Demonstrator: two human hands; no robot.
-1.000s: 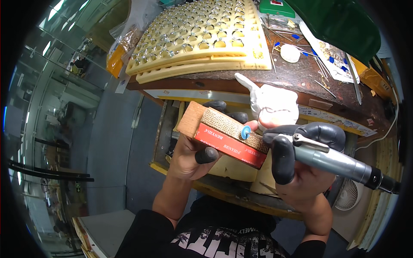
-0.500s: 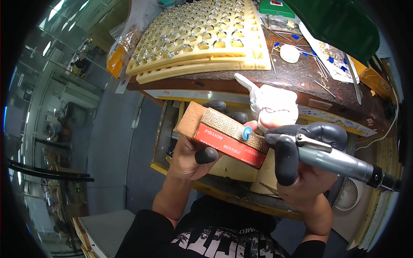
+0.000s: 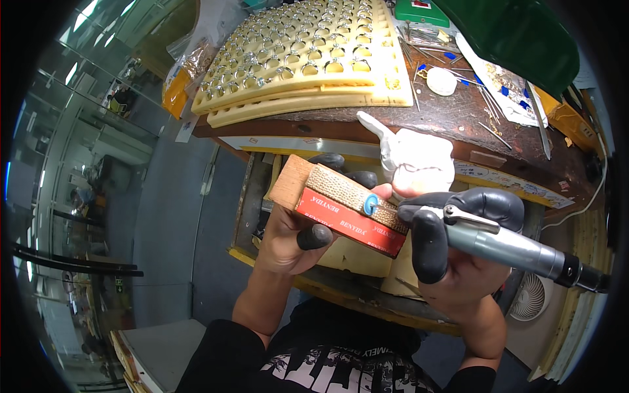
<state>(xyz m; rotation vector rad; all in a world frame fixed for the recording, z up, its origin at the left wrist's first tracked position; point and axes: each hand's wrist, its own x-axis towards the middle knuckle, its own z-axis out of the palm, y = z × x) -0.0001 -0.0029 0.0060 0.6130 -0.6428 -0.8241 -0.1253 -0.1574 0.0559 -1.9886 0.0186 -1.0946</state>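
My left hand is closed around a wooden block, tilted down to the right. The block has a tan, pitted abrasive strip on top and a red printed side. My right hand grips a silver rotary handpiece like a pen. A small blue disc at its front end lies against the pitted strip, as far as I can tell. Black finger cots cover several fingertips. Just behind the block, a white cloth-wrapped bench peg juts from the bench edge.
Foam trays holding many silver rings stand on the wooden bench. To their right lie thin burs, a round white piece and tweezers. A dark green lamp shade overhangs the right side. Below my hands is an open drawer.
My right hand and the handpiece have shifted slightly left, carrying the blue disc a little up the strip. The block and my left hand stay put.
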